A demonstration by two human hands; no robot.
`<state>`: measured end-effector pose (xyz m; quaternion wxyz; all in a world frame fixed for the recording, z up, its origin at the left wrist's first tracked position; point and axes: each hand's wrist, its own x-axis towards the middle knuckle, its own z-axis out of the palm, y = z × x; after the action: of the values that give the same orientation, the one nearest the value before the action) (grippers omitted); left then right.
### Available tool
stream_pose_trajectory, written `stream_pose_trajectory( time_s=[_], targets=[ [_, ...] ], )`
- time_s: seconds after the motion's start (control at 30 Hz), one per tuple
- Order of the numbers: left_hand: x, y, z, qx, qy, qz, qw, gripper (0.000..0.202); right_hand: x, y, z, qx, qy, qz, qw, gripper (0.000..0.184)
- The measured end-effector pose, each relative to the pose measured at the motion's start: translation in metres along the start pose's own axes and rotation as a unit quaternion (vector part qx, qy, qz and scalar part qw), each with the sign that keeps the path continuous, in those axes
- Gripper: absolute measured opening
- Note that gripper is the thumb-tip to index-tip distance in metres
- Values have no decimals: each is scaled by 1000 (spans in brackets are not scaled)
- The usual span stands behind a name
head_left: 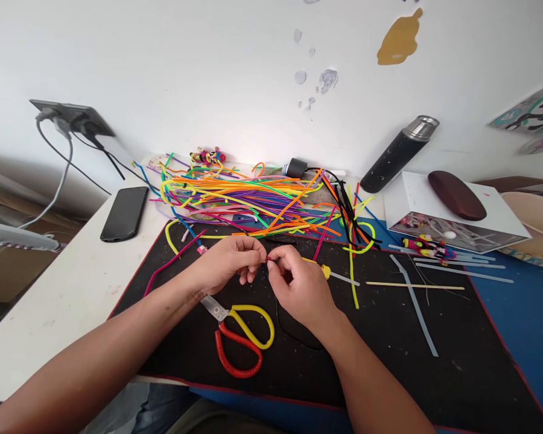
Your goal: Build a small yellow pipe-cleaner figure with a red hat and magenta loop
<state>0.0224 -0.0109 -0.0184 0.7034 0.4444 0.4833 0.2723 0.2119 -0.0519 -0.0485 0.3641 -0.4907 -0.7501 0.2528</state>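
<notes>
Red pipe-cleaner bit (pixel 268 259) between fingers (pixel 256 255)

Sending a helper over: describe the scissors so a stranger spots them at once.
Start at the black mat. Near its front edge, just below the left hand and right hand pinching a red piece, lie the scissors. They alone have looped handles, one yellow, one red.

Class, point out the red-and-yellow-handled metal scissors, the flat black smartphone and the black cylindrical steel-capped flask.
red-and-yellow-handled metal scissors (pixel 215 308), head view, blade near the pivot
flat black smartphone (pixel 125 213), head view, middle of screen
black cylindrical steel-capped flask (pixel 396 158), head view, middle of body
</notes>
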Motion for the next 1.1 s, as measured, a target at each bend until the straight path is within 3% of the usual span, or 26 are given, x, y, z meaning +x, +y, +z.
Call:
stream_pose_trajectory(
  time_s=[1.1],
  targets=[
    [0, -2, 2, -20, -12, -16, 1000, 22, 0, -2, 1, -7, -12, 16, 1000, 8]
  ],
)
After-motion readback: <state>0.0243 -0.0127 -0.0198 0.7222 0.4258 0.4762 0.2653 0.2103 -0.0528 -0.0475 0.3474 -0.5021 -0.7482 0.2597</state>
